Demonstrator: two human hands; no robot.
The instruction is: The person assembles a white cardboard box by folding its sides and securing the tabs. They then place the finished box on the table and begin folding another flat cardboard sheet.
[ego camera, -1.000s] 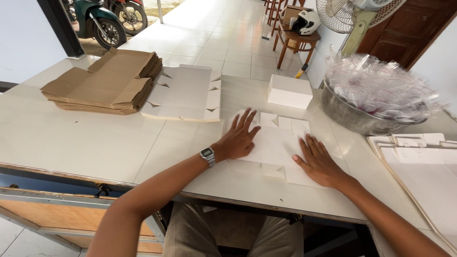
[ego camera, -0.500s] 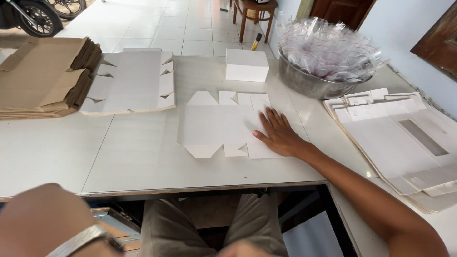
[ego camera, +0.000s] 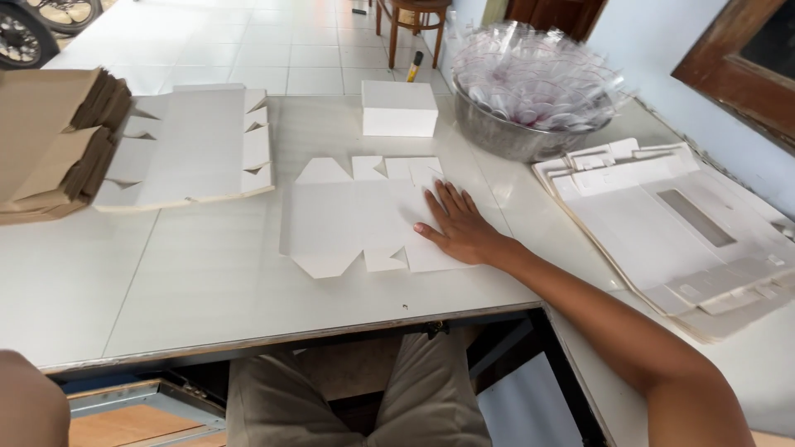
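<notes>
A flat, unfolded white cardboard box blank (ego camera: 348,215) lies on the white table (ego camera: 207,281) in front of me. My right hand (ego camera: 455,228) rests palm down on the blank's right part, fingers spread and pointing away from me. At the bottom left corner only a bit of my left arm (ego camera: 25,401) shows; the hand itself is out of the frame. A folded white box (ego camera: 399,108) stands just beyond the blank.
A stack of white blanks (ego camera: 190,149) and a pile of brown cardboard blanks (ego camera: 50,141) lie at the left. A metal bowl (ego camera: 497,136) full of clear plastic pieces stands at the back right. Windowed white blanks (ego camera: 662,223) are stacked at the right. A wooden stool (ego camera: 411,16) stands beyond the table.
My left hand has come off the blank and drawn back down to the bottom left, nearly out of view. The right hand stays flat on the blank. The view has shifted right.
</notes>
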